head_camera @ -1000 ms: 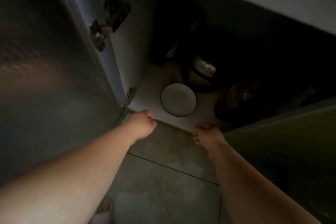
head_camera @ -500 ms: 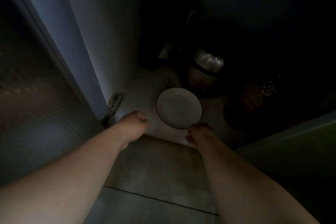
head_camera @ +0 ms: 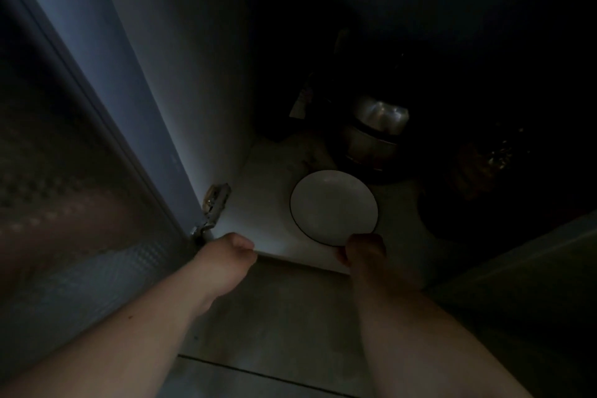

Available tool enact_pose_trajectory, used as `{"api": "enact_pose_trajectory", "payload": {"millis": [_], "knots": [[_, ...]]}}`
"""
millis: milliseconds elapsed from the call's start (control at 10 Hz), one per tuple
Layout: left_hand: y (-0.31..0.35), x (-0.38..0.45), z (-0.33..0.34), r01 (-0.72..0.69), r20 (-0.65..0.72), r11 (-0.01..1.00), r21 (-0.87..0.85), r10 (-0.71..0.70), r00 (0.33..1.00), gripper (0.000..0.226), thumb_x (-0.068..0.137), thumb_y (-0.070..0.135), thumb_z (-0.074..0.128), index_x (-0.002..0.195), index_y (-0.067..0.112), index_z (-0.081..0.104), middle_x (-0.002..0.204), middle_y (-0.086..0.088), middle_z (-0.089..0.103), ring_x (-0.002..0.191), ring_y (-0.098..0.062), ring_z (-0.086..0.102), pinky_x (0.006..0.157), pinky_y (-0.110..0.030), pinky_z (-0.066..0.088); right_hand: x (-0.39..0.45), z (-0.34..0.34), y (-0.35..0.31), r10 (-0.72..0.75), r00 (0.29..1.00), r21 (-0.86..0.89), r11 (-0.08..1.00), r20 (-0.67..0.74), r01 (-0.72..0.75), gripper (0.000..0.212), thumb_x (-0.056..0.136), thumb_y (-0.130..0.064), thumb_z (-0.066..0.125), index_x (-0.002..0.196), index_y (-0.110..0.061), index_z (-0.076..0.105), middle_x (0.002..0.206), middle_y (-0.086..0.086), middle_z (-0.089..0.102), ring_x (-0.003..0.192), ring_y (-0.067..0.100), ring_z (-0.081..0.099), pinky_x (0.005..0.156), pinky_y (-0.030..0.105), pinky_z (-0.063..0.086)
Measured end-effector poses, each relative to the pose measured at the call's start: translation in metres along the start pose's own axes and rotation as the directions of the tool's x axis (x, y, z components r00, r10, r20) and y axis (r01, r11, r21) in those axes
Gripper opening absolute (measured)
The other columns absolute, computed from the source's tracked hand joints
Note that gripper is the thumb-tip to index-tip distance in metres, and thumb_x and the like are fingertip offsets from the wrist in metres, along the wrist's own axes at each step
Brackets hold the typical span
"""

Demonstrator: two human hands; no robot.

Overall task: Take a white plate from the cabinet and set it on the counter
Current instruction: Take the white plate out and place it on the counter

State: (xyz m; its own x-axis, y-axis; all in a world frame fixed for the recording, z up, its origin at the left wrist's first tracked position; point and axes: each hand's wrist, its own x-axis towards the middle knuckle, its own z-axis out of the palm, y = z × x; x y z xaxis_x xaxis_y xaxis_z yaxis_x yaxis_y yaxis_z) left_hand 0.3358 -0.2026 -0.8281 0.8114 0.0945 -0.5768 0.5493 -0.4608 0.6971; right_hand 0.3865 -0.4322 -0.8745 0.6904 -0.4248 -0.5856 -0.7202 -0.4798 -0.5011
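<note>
Item 1: white plate [head_camera: 334, 206], round with a thin dark rim line, lying flat on the pale floor of the open low cabinet [head_camera: 268, 203], near its front edge. Position on the shelf unchanged from 0.5 s ago; the near edge is now covered by fingers.

Item 2: right hand [head_camera: 363, 252], at the plate's near rim. The fingers curl over the edge and appear to pinch it; the light is too dim to show whether the thumb sits under the plate. 1.0 s ago this hand was short of the cabinet lip, apart from the plate; 0.5 s ago it had just reached the rim.

Item 3: left hand [head_camera: 231, 250], loosely fisted, fingers curled in, holding nothing, at the front lip of the cabinet floor just beside the lower door hinge [head_camera: 214, 203]. Well apart from the plate. Little changed across the 3 frames.

Item 4: cabinet door [head_camera: 64, 171], swung open at left, textured panel.

Item 5: metal pot [head_camera: 371, 136], shiny, just behind the plate in the shadowed rear; whether they touch cannot be told. Further dark objects at right, not identifiable.

Item 6: tiled floor [head_camera: 274, 317], grey, below both forearms.
</note>
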Motion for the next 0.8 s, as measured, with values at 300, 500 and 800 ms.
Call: {"api": "enact_pose_trajectory", "payload": {"millis": [300,500,800], "knots": [[0.064,-0.041,0.009,0.123,0.015,0.984,-0.132,-0.122,0.992,0.048,0.091,0.029,0.049,0.136,0.019,0.040,0.093,-0.005,0.058,0.085,-0.023,0.060,0.072,-0.034,0.053,-0.068,-0.048,0.009,0.055,0.998,0.146,0.988,0.028,-0.058,0.017,0.092,-0.014,0.047,0.086,-0.005,0.060,0.111,0.021,0.065,0.098,0.032,0.063,0.082,0.027,0.055],[0.126,-0.120,-0.011,0.213,0.117,0.942,-0.259,-0.189,0.975,0.052,0.095,0.023,0.041,0.145,0.023,0.027,0.128,-0.011,0.053,0.099,-0.029,0.058,0.065,-0.037,0.054,-0.180,-0.132,-0.014,0.063,0.996,0.285,0.955,0.063,-0.078,0.025,0.089,-0.013,0.048,0.110,-0.003,0.057,0.070,0.002,0.055,0.056,0.016,0.057,0.045,0.022,0.049],[0.187,-0.276,-0.100,0.259,0.134,0.945,-0.200,-0.235,0.963,0.036,0.085,0.003,0.034,0.114,0.020,0.049,0.115,-0.009,0.062,0.090,-0.027,0.065,0.055,-0.032,0.054,-0.345,-0.235,-0.070,0.060,0.972,0.109,0.990,0.226,-0.086,0.014,0.088,-0.009,0.043,0.099,-0.015,0.048,0.073,0.002,0.059,0.038,0.013,0.058,0.029,0.017,0.044]]}}
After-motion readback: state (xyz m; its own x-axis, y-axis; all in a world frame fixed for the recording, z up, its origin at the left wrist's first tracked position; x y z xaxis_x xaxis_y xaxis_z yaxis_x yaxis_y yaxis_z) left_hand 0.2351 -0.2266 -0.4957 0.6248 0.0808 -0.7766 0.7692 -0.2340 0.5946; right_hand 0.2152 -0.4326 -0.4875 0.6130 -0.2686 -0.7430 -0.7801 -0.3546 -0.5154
